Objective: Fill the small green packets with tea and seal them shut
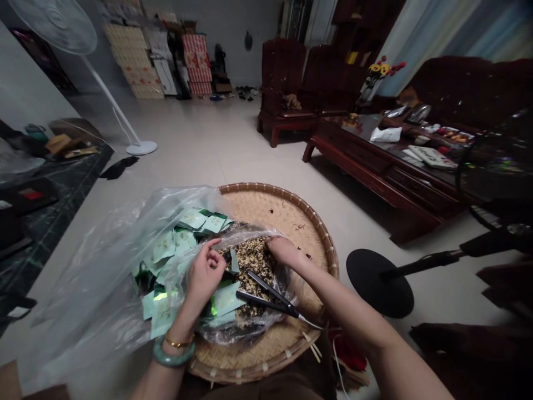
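My left hand (207, 273) is curled over the pale green sachets (166, 247), beside an upright sachet (234, 261). Its index finger is raised and the others are bent in; what they pinch, if anything, is unclear. My right hand (283, 251) reaches into the loose dried mix (252, 255) of dark and pale yellow bits, fingers bent and their tips hidden. A black hair straightener (266, 297), jaws apart and white cord trailing, lies over the mix. Clear plastic sheeting (120, 266) lies under and around the sachets and mix on a round woven bamboo tray (254, 364).
A black stand base (380, 283) is on the floor right of the tray. Beyond are a dark wooden coffee table (366, 158) and chairs (283, 83). A white fan (141, 147) stands back left, near stacked boxes (133, 61). A dark marble ledge (62, 194) runs along the left.
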The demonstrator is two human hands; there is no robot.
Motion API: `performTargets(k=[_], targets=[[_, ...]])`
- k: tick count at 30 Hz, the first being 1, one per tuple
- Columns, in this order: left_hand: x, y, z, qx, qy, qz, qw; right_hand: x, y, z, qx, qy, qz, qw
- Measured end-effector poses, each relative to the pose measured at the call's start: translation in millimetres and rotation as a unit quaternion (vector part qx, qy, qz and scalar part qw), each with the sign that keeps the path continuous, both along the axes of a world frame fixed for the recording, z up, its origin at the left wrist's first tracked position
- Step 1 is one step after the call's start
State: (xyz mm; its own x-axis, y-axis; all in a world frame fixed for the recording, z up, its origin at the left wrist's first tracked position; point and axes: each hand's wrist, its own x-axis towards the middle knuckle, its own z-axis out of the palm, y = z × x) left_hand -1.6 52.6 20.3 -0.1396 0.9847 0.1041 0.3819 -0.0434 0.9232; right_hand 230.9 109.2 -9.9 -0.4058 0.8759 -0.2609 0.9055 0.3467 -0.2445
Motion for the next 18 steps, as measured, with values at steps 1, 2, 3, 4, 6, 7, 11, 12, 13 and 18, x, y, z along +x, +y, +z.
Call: performTargets(k=[1,2,3,4,6,7,11,12,13,18], targets=[[0,0,-0.5,0.002,0.001,-0.006,1.000,0,-1,0.5,-0.003,0.002,0.015,1.000],[0,1,-1.2,0.005,0.002,-0.012,1.000,0,-2,1.1,-0.006,0.007,0.031,0.999],[-1,2,-1.9,0.010,0.003,-0.017,1.000,-1,-3,1.7,-0.011,0.015,0.047,0.999],[-2,3,-2.6,0.016,0.006,-0.018,1.000,-1,-4,2.1,-0.016,0.026,0.065,0.997],[-3,6,-3.1,0.030,0.017,-0.013,0.999,-2,-4,2.3,-0.025,0.053,0.098,0.993],[-4,7,-2.8,0.036,0.024,-0.008,0.999,-2,-4,2.0,-0.026,0.067,0.108,0.992],[-6,13,1.1,0.050,0.050,0.004,0.997,-2,0,-1.2,-0.053,0.076,0.112,0.989],[-6,13,2.2,0.050,0.054,0.005,0.997,-2,0,-2.3,-0.069,0.070,0.113,0.989],[-5,14,3.2,0.050,0.057,0.003,0.997,-3,0,-3.3,-0.085,0.066,0.117,0.987],[0,10,5.2,0.040,0.041,-0.024,0.998,-2,-2,-8.0,-0.090,0.123,0.112,0.982]])
